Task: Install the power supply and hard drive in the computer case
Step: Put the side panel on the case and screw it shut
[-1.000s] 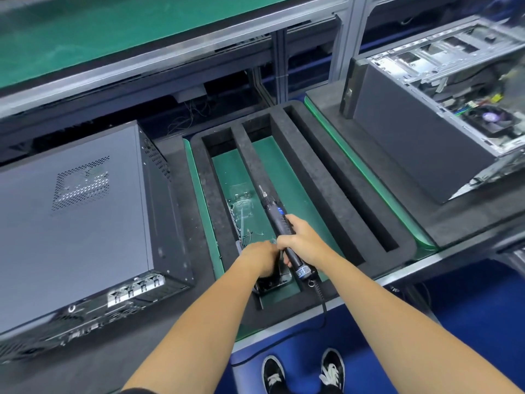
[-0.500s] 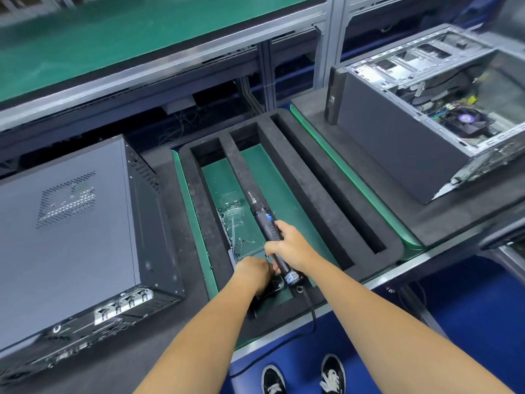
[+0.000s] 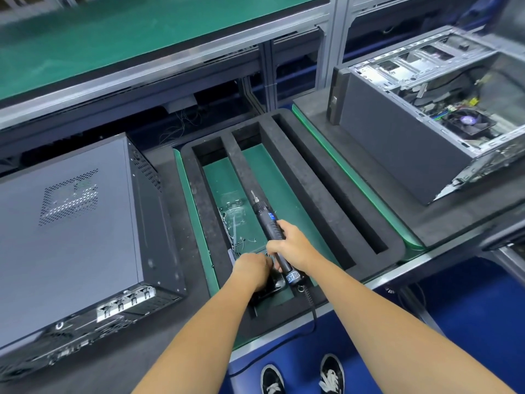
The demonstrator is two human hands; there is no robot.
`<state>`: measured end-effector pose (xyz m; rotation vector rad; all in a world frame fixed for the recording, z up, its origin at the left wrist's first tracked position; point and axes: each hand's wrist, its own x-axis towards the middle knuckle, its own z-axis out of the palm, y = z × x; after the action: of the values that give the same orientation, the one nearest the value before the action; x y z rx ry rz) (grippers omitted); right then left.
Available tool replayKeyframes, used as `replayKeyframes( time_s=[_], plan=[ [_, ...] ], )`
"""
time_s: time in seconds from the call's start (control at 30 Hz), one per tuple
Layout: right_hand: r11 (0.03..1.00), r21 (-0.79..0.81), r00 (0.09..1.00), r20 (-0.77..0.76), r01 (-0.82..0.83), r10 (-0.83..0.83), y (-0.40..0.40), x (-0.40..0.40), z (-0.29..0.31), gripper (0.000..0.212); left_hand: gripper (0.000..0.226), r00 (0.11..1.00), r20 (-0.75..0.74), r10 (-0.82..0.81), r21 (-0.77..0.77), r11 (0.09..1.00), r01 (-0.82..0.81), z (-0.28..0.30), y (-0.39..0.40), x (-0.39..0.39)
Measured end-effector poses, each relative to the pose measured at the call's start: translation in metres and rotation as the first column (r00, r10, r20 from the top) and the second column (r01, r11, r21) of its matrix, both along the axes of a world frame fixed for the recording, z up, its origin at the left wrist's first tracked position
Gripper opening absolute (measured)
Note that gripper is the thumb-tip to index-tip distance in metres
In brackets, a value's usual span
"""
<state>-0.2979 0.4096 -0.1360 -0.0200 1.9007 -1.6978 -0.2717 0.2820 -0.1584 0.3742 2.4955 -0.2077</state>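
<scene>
In the foam tray [image 3: 298, 155], right hand [image 3: 292, 245] grips the screwdriver [image 3: 271, 226]; left hand [image 3: 251, 268] fingers curled, contents hidden.

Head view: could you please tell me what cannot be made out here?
- What the left hand picks: hidden under the hand itself.
- Small parts by the cable ties: too small.
- Open case interior: cut off by the right edge.
- Screwdriver bit: too small.

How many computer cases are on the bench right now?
2. A closed computer case lies on its side at the left, and an open computer case with its fan showing sits at the right. Others may be out of frame.
</scene>
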Motion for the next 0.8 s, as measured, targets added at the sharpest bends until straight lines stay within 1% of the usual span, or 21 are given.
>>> replayKeyframes(
  time_s=[0.07,0.13,0.23,0.27,0.3,0.37,0.43,0.5,0.63,0.7,0.8],
  plan=[
    [1.0,0.002,1.0,0.0,0.003,-0.003,-0.001,0.0,0.001,0.029,0.027,0.982,0.013,0.191,0.159,0.969,-0.19,0.003,-0.002,-0.004],
    [1.0,0.005,1.0,-0.004,0.017,-0.017,-0.001,0.0,0.002,0.028,0.023,0.947,0.054,0.316,0.28,0.906,-0.318,0.005,-0.004,-0.01],
    [1.0,0.012,1.0,-0.016,0.02,-0.02,-0.001,0.001,0.004,0.026,0.022,0.915,0.062,0.4,0.343,0.852,-0.396,0.009,-0.005,-0.019],
    [1.0,0.01,1.0,-0.016,0.02,-0.02,-0.001,0.001,0.004,0.025,0.017,0.905,0.062,0.421,0.354,0.838,-0.415,0.01,-0.005,-0.021],
    [1.0,0.005,1.0,-0.013,0.022,-0.022,-0.001,0.001,0.004,0.024,0.013,0.9,0.06,0.432,0.36,0.831,-0.423,0.011,-0.005,-0.023],
    [1.0,-0.008,1.0,-0.011,0.025,-0.025,-0.001,0.001,0.003,0.023,0.015,0.89,0.063,0.452,0.372,0.817,-0.441,0.012,-0.006,-0.027],
    [1.0,-0.006,1.0,-0.013,0.019,-0.019,0.0,0.0,0.003,0.022,0.012,0.881,0.073,0.467,0.384,0.802,-0.457,0.012,-0.008,-0.03],
    [1.0,-0.004,1.0,-0.012,0.013,-0.013,0.001,0.0,0.003,0.022,0.011,0.883,0.069,0.465,0.386,0.804,-0.453,0.011,-0.01,-0.03],
    [1.0,-0.011,1.0,-0.013,0.009,-0.009,0.0,0.0,0.003,0.023,0.014,0.928,0.015,0.373,0.321,0.877,-0.358,0.007,-0.01,-0.024],
    [1.0,-0.014,1.0,-0.012,0.009,-0.009,0.001,-0.001,0.002,0.023,0.019,0.952,0.011,0.306,0.252,0.921,-0.299,0.004,-0.008,-0.019],
    [0.999,-0.033,1.0,0.001,-0.009,0.009,0.001,-0.002,0.0,0.027,0.03,0.988,0.024,0.155,0.104,0.982,-0.157,-0.004,-0.004,-0.009]
  ],
)
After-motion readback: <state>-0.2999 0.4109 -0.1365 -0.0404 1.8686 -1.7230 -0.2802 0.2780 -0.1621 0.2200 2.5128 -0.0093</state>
